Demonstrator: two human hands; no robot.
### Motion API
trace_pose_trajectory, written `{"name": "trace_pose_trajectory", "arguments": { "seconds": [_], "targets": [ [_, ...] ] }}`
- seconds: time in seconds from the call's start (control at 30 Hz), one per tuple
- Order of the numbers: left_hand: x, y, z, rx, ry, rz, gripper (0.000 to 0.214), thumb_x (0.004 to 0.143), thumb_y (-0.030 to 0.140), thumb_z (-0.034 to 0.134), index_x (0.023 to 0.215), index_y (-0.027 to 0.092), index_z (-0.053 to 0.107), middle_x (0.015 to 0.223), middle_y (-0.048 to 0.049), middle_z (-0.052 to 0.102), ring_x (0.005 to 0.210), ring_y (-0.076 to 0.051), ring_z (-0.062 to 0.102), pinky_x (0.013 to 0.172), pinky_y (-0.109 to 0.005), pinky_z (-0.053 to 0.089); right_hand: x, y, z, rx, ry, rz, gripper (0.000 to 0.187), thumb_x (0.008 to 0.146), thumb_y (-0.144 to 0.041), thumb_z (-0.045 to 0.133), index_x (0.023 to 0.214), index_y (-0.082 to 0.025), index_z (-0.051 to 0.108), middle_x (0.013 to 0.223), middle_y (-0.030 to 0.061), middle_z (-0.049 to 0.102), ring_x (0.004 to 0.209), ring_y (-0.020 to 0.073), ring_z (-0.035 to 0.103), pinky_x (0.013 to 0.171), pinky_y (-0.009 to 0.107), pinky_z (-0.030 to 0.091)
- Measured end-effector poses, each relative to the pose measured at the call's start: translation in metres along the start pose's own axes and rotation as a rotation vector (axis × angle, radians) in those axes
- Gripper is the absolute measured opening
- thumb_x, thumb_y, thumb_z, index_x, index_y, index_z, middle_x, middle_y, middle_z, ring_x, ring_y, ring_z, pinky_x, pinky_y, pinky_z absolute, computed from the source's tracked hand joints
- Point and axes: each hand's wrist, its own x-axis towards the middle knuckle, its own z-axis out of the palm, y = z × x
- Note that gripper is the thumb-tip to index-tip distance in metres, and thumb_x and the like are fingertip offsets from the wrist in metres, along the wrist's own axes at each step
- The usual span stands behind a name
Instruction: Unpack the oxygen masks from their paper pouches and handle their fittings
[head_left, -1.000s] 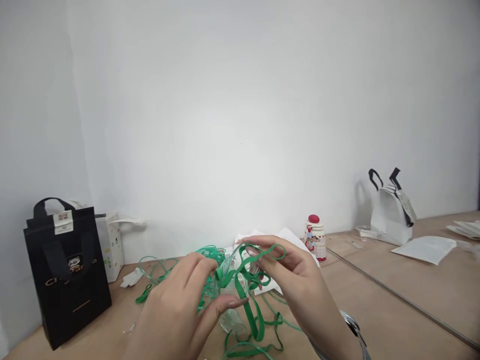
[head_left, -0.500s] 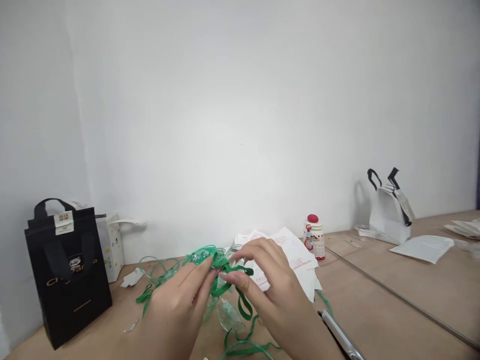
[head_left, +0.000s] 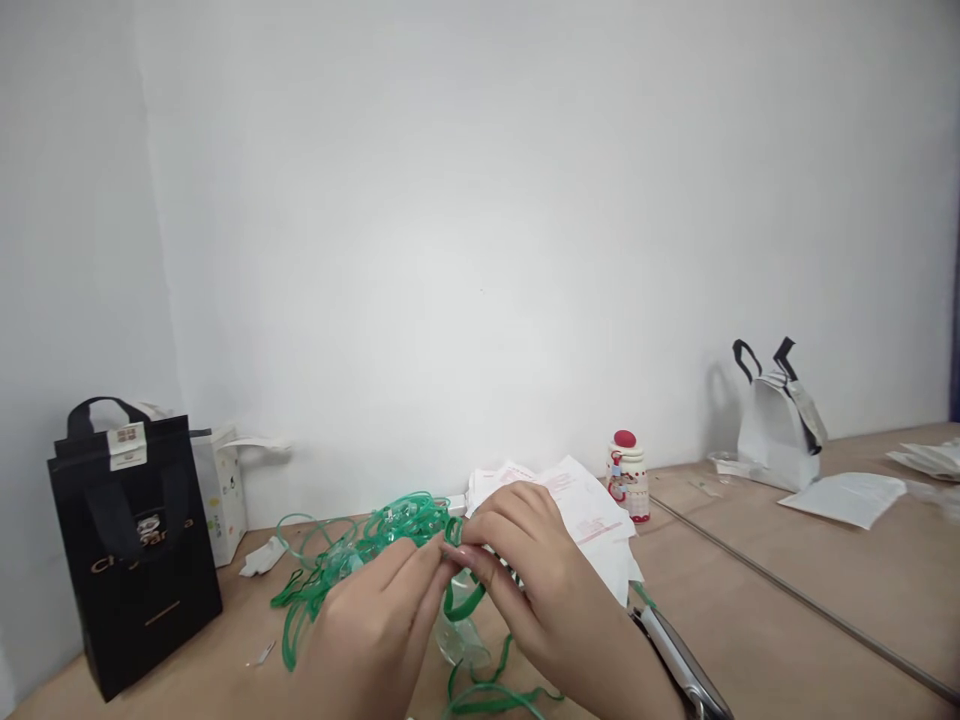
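Thumb and fingers of my left hand [head_left: 382, 610] are closed on a flat green strap [head_left: 463, 602]. My right hand [head_left: 536, 570] pinches the same strap, and the fingertips of both hands meet. A loop of the strap hangs below them. Just beneath lies a clear plastic mask-like piece [head_left: 461, 640], partly hidden by my hands. Behind my left hand is a heap of green tubing [head_left: 409, 515] with clear plastic parts and more green straps. Another green strap [head_left: 510, 700] with thin tubing lies at the front edge of view.
Printed white papers [head_left: 592, 510] lie behind my right hand, beside a cream-and-red bottle [head_left: 628, 478]. A black bag [head_left: 135, 560] and a white box [head_left: 225, 500] stand left. A silver-and-black object [head_left: 682, 660] lies by my right forearm. A white bag [head_left: 776, 430] stands far right.
My fingertips have come together on the strap. The bunched green straps between my hands are now drawn into a smaller loop, and more of the tubing heap shows.
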Motion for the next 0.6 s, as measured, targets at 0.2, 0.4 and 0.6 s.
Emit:
{"name": "trace_pose_trajectory", "arguments": {
  "seconds": [0.2, 0.4, 0.6],
  "targets": [
    [-0.009, -0.015, -0.015, -0.328, -0.206, -0.253, 0.027, 0.089, 0.026, 0.042, 0.080, 0.027, 0.067, 0.048, 0.0080, 0.059, 0.043, -0.008, 0.059, 0.049, -0.014, 0.048, 0.001, -0.006, 0.002, 0.287, 0.016, 0.065, 0.016, 0.087, -0.013, 0.046, 0.073, -0.019, 0.050, 0.071, 0.0007, 0.051, 0.073, 0.0152, 0.047, 0.069, 0.029, 0.039],
    [-0.011, -0.014, -0.007, -0.083, -0.044, -0.385, 0.023, 0.085, 0.031, 0.048, 0.081, 0.027, 0.070, 0.056, 0.0058, 0.068, 0.039, -0.011, 0.057, 0.040, -0.020, 0.045, -0.002, -0.010, 0.004, 0.346, 0.025, 0.140, 0.018, 0.086, -0.014, 0.046, 0.069, -0.019, 0.048, 0.071, 0.0009, 0.051, 0.072, 0.0155, 0.047, 0.067, 0.029, 0.038],
    [-0.008, -0.013, -0.004, 0.089, 0.110, -0.510, 0.024, 0.083, 0.029, 0.045, 0.080, 0.025, 0.069, 0.067, 0.0038, 0.072, 0.040, -0.012, 0.059, 0.040, -0.021, 0.043, -0.002, -0.012, 0.000, 0.145, 0.114, 0.046, 0.021, 0.085, -0.008, 0.040, 0.068, -0.020, 0.043, 0.066, 0.0003, 0.048, 0.067, 0.0150, 0.043, 0.072, 0.032, 0.039]
  ]
}}
